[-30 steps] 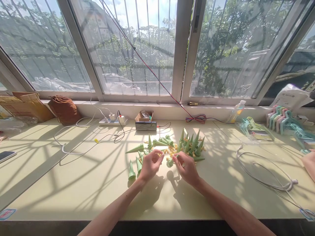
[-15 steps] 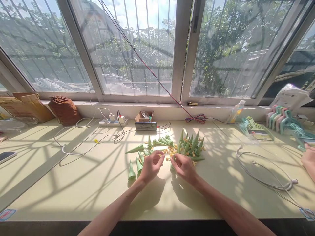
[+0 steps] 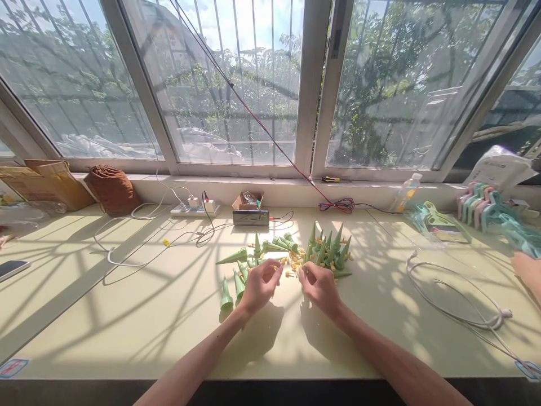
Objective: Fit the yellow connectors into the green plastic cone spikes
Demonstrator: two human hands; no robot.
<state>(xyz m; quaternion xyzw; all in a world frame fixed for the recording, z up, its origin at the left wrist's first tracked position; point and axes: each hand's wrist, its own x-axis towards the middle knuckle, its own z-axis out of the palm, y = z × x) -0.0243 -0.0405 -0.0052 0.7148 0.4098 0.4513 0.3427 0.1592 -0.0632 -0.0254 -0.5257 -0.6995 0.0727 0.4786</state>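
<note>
A heap of green plastic cones (image 3: 325,248) and small yellow pieces (image 3: 293,258) lies mid-table, with more cones (image 3: 225,295) standing to the left. My left hand (image 3: 258,287) is curled in a pinch, holding a small yellow piece at its fingertips. My right hand (image 3: 320,286) is also closed, fingers bent at the edge of the heap; what it grips is hidden by the fingers. The two hands sit close together, just in front of the pile.
A power strip (image 3: 194,210), a small black device (image 3: 251,217) and white cables (image 3: 127,225) lie near the window sill. A brown pouch (image 3: 110,189) and cardboard (image 3: 46,180) sit left, a phone (image 3: 12,268) at the edge. Coloured hangers (image 3: 486,208) and another person's hand (image 3: 528,270) are right.
My right hand has moved slightly up and left toward the heap, and the green cone seen under it earlier no longer shows. The left hand has barely moved.
</note>
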